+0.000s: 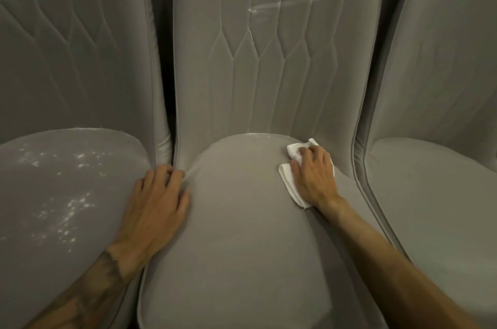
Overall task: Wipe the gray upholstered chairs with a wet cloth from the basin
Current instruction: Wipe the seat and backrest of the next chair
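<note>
Three gray upholstered chairs stand side by side. On the middle chair's seat, near its back right corner, lies a white cloth. My right hand presses down on it, with bent fingers bunching it at the far end. My left hand rests on the left edge of that seat, the fingertips at the gap beside the left chair and the thumb on the cushion; it holds nothing. Pale streaks mark the middle backrest. The basin is out of view.
The left chair's seat is dotted with several white specks, and its backrest has a pale smear at the top left. The right chair's seat looks plain gray. Narrow dark gaps separate the chairs.
</note>
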`<state>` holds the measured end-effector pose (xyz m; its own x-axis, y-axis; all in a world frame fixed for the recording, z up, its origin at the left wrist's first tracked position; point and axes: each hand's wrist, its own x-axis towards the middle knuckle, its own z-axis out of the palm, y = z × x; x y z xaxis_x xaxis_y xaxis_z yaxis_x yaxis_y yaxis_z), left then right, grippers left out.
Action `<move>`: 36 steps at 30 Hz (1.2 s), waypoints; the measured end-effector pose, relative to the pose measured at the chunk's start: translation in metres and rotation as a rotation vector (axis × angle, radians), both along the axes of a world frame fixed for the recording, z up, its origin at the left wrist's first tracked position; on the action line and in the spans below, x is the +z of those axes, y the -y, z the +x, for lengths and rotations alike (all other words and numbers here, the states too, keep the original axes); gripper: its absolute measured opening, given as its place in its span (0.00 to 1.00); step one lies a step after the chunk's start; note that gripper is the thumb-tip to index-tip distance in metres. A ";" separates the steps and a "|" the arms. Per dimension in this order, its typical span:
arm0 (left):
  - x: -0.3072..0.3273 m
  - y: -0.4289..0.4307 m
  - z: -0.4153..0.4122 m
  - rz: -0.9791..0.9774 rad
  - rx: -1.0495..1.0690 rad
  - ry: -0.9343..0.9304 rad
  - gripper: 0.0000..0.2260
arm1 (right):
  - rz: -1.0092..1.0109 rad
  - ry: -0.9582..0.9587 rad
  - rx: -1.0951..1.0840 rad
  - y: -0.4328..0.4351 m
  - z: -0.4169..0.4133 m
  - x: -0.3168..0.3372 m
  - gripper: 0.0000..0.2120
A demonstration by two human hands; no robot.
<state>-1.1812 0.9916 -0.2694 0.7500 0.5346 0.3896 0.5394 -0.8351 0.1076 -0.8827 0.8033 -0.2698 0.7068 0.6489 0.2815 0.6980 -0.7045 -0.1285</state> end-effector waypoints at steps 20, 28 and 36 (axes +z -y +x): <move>-0.026 -0.004 0.020 0.074 0.086 0.039 0.11 | -0.040 -0.231 0.389 -0.092 0.005 0.005 0.15; -0.029 -0.005 0.020 0.050 0.089 0.028 0.10 | 0.016 -0.067 0.338 -0.118 -0.027 -0.001 0.20; -0.028 -0.006 0.019 0.043 0.080 0.031 0.10 | -0.080 -0.068 0.297 -0.085 0.008 -0.004 0.15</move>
